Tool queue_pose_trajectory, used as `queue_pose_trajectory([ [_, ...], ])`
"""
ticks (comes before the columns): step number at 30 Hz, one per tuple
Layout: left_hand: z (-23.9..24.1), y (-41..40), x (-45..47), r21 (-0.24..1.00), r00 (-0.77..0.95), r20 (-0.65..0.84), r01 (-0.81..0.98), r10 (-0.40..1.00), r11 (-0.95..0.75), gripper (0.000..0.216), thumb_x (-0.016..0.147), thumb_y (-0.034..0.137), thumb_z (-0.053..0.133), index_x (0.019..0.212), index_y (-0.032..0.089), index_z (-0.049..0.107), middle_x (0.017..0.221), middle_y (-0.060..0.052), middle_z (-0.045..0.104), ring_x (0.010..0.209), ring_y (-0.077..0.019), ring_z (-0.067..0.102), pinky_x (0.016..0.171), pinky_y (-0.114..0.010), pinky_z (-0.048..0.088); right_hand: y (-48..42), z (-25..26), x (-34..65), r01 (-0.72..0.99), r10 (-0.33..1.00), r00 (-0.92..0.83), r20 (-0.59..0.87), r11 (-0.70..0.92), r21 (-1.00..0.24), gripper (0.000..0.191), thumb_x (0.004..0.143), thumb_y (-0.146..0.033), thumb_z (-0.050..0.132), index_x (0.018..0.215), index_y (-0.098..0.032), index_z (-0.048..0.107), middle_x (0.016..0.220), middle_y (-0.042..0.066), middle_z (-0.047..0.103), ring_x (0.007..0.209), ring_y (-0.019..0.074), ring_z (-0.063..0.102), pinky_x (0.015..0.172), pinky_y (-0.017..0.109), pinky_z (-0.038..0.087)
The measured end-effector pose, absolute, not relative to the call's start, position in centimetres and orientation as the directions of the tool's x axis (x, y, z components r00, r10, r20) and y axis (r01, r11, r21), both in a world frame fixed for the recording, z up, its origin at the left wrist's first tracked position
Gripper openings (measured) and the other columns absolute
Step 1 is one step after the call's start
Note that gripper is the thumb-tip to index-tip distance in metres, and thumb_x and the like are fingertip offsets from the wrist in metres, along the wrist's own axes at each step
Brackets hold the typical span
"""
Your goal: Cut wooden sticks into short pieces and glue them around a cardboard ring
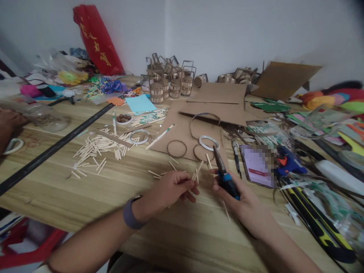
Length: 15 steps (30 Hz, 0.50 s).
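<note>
My left hand (176,187), with a purple band on its wrist, pinches a few short wooden sticks (198,171) between thumb and fingers. My right hand (237,193) is closed round a tool with a blue-and-black handle and a long metal nose, apparently pliers (224,174). The nose points up and away from me. By my right fingers is a pale stick (209,161); whether they hold it too, I cannot tell. Just beyond both hands lie two brown rings (176,149) and a white ring (209,137), partly on a cardboard sheet (184,125).
A pile of short sticks (98,149) lies on the left beside another white ring (138,131). Small woven baskets (174,87) stand at the back. On the right are a phone (258,167), a blue glue gun (291,161) and a yellow-black cutter (315,220). Another person's hand (11,121) shows far left.
</note>
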<state>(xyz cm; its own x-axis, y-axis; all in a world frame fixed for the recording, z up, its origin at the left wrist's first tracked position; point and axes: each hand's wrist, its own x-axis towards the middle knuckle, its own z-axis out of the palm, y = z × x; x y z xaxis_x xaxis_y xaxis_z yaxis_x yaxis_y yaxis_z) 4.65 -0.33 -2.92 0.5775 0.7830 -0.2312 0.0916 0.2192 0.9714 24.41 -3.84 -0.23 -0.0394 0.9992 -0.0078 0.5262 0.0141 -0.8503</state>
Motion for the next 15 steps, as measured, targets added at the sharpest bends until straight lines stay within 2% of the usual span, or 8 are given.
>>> queue_pose_trajectory([
  [2, -2.7, -0.1, 4.4, 0.968, 0.569, -0.245, 0.104, 0.785, 0.228, 0.037, 0.081, 0.051, 0.056, 0.08, 0.014, 0.061, 0.08, -0.005, 0.067, 0.068, -0.0132, 0.065, 0.059, -0.022, 0.044, -4.3, 1.0, 25.0, 0.583, 0.992, -0.101, -0.075, -0.002, -0.813, 0.029, 0.077, -0.044, 0.059, 0.096, -0.023, 0.062, 0.082, 0.003, 0.067, 0.077, 0.0213, 0.061, 0.071, 0.031, 0.05],
  [7, -2.5, -0.2, 4.1, 0.958, 0.579, -0.27, 0.084, 0.769, 0.273, 0.039, 0.079, 0.053, 0.059, 0.079, 0.014, 0.06, 0.079, -0.005, 0.067, 0.067, -0.0144, 0.065, 0.064, -0.027, 0.05, -5.8, 2.9, 26.3, 0.589, 0.929, -0.192, -0.315, -0.148, -0.795, 0.021, 0.07, -0.044, 0.063, 0.078, -0.024, 0.066, 0.078, 0.004, 0.068, 0.078, 0.0247, 0.063, 0.069, 0.033, 0.051],
  [11, -2.4, -0.4, 3.9, 0.954, 0.616, -0.281, 0.094, 0.736, 0.285, 0.035, 0.082, 0.049, 0.058, 0.079, 0.014, 0.059, 0.079, -0.004, 0.067, 0.065, -0.0134, 0.066, 0.061, -0.025, 0.05, -6.7, 3.0, 26.9, 0.503, 0.857, -0.213, -0.468, -0.314, -0.805, 0.021, 0.067, -0.036, 0.064, 0.084, -0.025, 0.07, 0.086, 0.004, 0.069, 0.087, 0.0261, 0.063, 0.075, 0.035, 0.05],
  [15, -2.2, -0.6, 4.0, 0.943, 0.656, -0.302, 0.098, 0.691, 0.319, 0.027, 0.082, 0.042, 0.058, 0.087, 0.015, 0.059, 0.079, -0.003, 0.068, 0.063, -0.0123, 0.066, 0.057, -0.022, 0.048, -6.7, 2.9, 26.5, 0.399, 0.8, -0.228, -0.554, -0.443, -0.803, 0.028, 0.063, -0.026, 0.06, 0.089, -0.025, 0.071, 0.085, 0.002, 0.068, 0.085, 0.0221, 0.061, 0.075, 0.032, 0.048],
])
